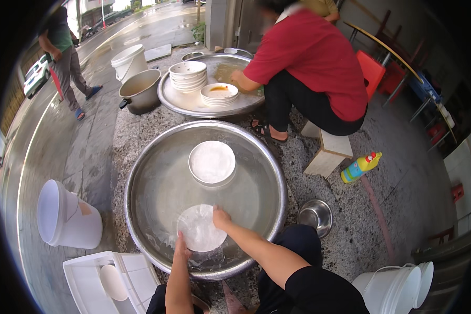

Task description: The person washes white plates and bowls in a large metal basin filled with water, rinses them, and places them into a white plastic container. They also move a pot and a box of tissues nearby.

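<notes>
A wide metal basin (255, 208) of cloudy water lies before me. In its near half, a round white plate or shallow bowl (200, 231) sits at the water surface, gripped at its rim from both sides. My left hand (183, 246) holds the lower left edge, and my right hand (221, 218) has the upper right edge. Beyond it, apart from both hands, a white bowl (212, 163) rests in the same basin. How deep it sits cannot be told.
A person in a red shirt (310, 59) squats at a second basin (204, 115) with stacked bowls (187, 76) and plates (218, 96). A white bucket (70, 219) and a white crate (86, 274) stand left; a small steel bowl (316, 216), a yellow bottle (359, 168) and buckets (392, 288) are right.
</notes>
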Motion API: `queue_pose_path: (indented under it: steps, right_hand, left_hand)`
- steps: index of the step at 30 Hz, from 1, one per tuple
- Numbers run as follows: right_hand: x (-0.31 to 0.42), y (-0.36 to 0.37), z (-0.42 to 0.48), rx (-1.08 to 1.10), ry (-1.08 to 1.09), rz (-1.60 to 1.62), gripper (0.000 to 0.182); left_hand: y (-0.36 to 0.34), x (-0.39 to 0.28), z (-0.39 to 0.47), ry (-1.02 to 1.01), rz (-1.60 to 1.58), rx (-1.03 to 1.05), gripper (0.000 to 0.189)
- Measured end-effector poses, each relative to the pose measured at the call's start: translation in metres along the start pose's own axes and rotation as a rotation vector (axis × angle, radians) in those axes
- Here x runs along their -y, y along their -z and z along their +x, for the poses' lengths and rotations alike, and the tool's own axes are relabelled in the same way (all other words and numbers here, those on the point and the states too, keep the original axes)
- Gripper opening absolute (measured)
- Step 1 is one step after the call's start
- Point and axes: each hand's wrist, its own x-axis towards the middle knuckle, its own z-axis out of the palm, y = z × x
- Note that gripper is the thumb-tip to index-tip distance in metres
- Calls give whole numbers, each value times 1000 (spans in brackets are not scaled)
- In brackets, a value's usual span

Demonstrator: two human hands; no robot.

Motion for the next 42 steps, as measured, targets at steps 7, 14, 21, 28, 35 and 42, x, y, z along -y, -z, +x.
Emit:
queue_pose_path:
  steps: [7, 14, 21, 28, 35, 42]
  right_hand:
    - [18, -23, -22, -284, 233, -301, 47]
    - [79, 15, -72, 373, 486, -217, 49]
    - [75, 31, -106, 510, 599, -43, 50]
    - [54, 13, -77, -119, 771, -156, 51]
    - [24, 63, -22, -80, 292, -13, 42]
    - [-12, 12, -6, 764, -83, 826, 34]
  left_hand:
    - [-27, -5, -17, -87, -114, 212, 55]
    - [-30, -28, -29, -30, -147, 252, 59]
    - [-46, -34, -58, 61, -16, 160, 63]
    - [-67, -23, -81, -54, 205, 391, 51]
    - [-51, -28, -66, -164, 409, 10, 37]
    - [25, -28, -16, -332, 157, -208, 27]
